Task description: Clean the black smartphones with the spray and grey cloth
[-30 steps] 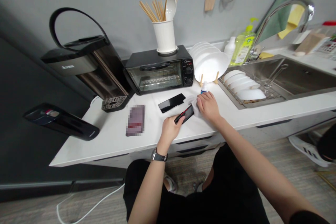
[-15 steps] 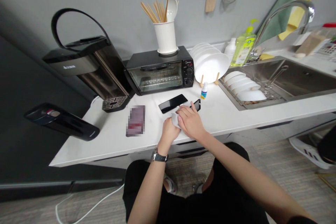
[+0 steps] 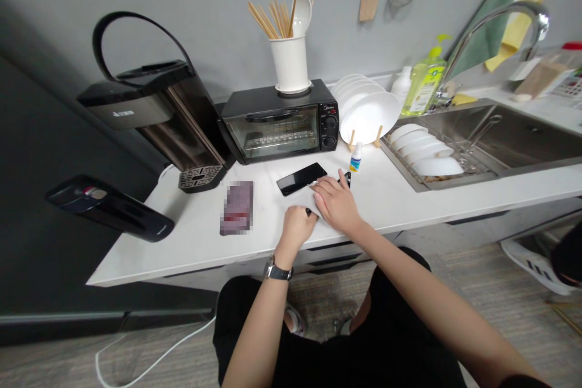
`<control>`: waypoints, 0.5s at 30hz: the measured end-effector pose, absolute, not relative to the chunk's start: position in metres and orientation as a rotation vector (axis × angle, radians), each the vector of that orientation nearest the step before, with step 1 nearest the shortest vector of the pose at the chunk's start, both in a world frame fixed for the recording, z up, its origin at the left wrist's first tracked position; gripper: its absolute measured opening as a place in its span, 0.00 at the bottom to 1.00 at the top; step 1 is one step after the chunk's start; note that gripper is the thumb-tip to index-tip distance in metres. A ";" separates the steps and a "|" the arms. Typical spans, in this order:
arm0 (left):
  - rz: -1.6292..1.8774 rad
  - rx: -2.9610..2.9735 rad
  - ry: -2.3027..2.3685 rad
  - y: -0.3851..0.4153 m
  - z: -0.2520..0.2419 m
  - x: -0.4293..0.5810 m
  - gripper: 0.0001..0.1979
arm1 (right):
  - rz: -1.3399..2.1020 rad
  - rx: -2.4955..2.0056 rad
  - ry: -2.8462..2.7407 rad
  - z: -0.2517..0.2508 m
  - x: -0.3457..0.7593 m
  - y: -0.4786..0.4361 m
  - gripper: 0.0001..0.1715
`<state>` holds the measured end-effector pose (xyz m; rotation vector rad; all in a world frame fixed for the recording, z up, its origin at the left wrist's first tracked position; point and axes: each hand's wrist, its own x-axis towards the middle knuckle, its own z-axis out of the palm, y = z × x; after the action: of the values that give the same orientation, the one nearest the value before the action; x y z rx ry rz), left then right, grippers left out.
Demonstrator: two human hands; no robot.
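My left hand (image 3: 297, 225) is closed on the near end of a black phone (image 3: 347, 178) that lies on the white counter (image 3: 191, 242). My right hand (image 3: 335, 202) lies over the middle of that phone, its fingers pressing a white cloth (image 3: 315, 200) onto it. Only the phone's two ends show past my hands. A second black phone (image 3: 301, 178) lies flat just behind them. A small dropper bottle (image 3: 355, 157) with a blue and yellow label stands to the right of it.
A black toaster oven (image 3: 278, 122) with a white utensil holder (image 3: 290, 63) on top stands at the wall. Left of it is a black appliance (image 3: 150, 109). White plates (image 3: 366, 110) on a rack, dishes (image 3: 425, 151) and a sink (image 3: 500, 127) are at the right. A blurred dark item (image 3: 237, 207) lies left.
My right hand slid the cloth from the phone's far end toward its near end, then back a little toward the middle. My left hand kept its hold.
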<state>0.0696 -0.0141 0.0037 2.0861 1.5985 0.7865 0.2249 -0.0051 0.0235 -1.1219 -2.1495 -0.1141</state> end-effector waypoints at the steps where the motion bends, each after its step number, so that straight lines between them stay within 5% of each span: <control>1: 0.791 2.090 1.596 -0.016 0.007 0.070 0.13 | -0.112 -1.143 -2.132 0.023 0.230 -0.001 0.22; 15: 0.879 2.154 1.520 -0.018 0.009 0.070 0.19 | -0.124 -1.277 -1.997 0.039 0.290 0.042 0.20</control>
<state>0.0705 -0.0180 0.0086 2.1536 1.5199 0.8791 0.2897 0.0416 0.0393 -1.2770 -1.9966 -0.1238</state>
